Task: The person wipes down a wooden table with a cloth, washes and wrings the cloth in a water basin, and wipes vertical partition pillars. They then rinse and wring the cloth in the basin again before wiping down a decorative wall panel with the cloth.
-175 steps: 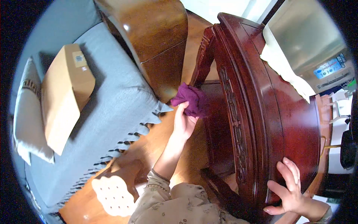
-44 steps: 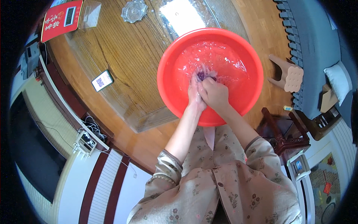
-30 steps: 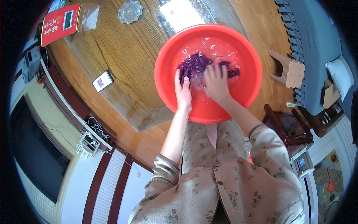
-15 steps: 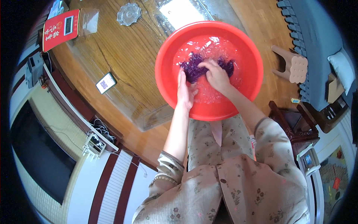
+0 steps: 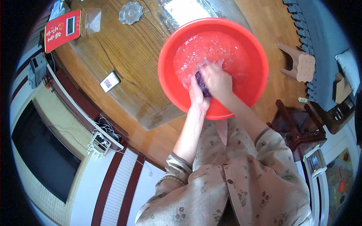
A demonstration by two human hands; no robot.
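A red plastic basin [image 5: 167, 77] holds clear, splashing water. Over its near half my two hands are together around a dark purple wet bundle [image 5: 204, 87], soft and crumpled; whether it is cloth or leaves I cannot tell. My left hand [image 5: 198, 94] cups it from the left and below, thumb side up. My right hand [image 5: 220, 81] presses on it from the right, its fingers smeared by motion and curled over the top. Drops and ripples surround the fingertips.
The basin stands on a wooden table [image 5: 143, 60] with a clear cover. On it lie a phone [image 5: 110, 81], a glass dish [image 5: 131, 13], a red scale [image 5: 63, 31] and a white sheet [image 5: 186, 11]. A tan stool [image 5: 304, 67] and a dark wooden chair [image 5: 296, 126] stand to the right.
The purple stuff, spread in the water before, is now gathered into a compact bundle between my hands. Both hands have drawn together and moved toward the basin's near side.
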